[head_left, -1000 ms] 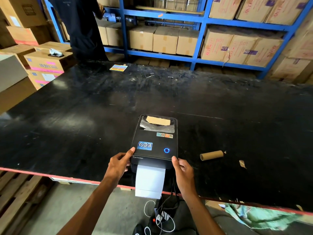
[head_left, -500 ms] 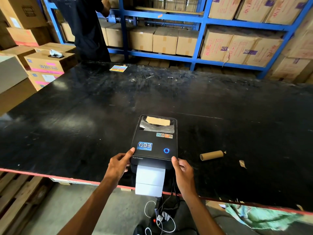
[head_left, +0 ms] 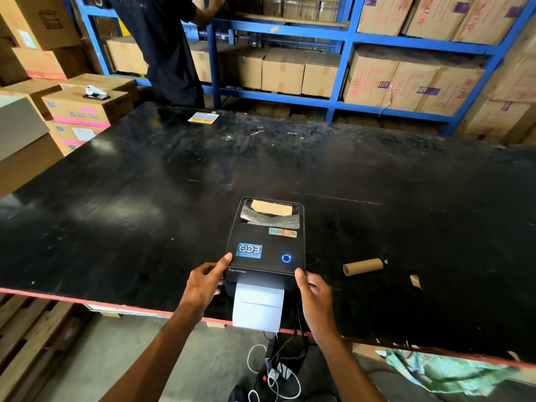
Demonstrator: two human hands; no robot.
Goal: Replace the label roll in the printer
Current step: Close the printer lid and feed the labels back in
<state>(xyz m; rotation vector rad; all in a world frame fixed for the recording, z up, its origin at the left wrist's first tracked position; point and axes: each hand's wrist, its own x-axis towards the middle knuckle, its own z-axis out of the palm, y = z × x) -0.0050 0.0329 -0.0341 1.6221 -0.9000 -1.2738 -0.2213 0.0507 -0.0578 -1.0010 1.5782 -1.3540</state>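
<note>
At the near edge of the counter (head_left: pixel 116 227), your left hand (head_left: pixel 203 285) and right hand (head_left: pixel 314 294) clasp the front corners of the printer (head_left: pixel 265 250), fingers curled round its sides and thumbs up on the closed lid. Between them the label strip (head_left: pixel 258 307) hangs from the front slot over the counter's red edge; a second ago it reached lower, half a second ago it had drawn up, and now it sits at about that shorter length, with a crease across it. You can read that as the printer feeding and settling the new roll (the ring light (head_left: pixel 286 258) glows blue), so the swap looks nearly finished; what is left is probably a check that the labels line up.

Just to the right of the printer lies the empty cardboard core (head_left: pixel 362 266), with a torn scrap (head_left: pixel 415 281) beside it. Farther off, a coloured card (head_left: pixel 203 117) lies near the far edge, where a person in dark clothes (head_left: pixel 162 53) has turned further towards the blue shelving (head_left: pixel 333 39).

You cannot see the roll itself: the lid window (head_left: pixel 271 213) shows only crumpled film and a brown card. Cables (head_left: pixel 290 358) drop below the counter, their plugs hard to make out.
</note>
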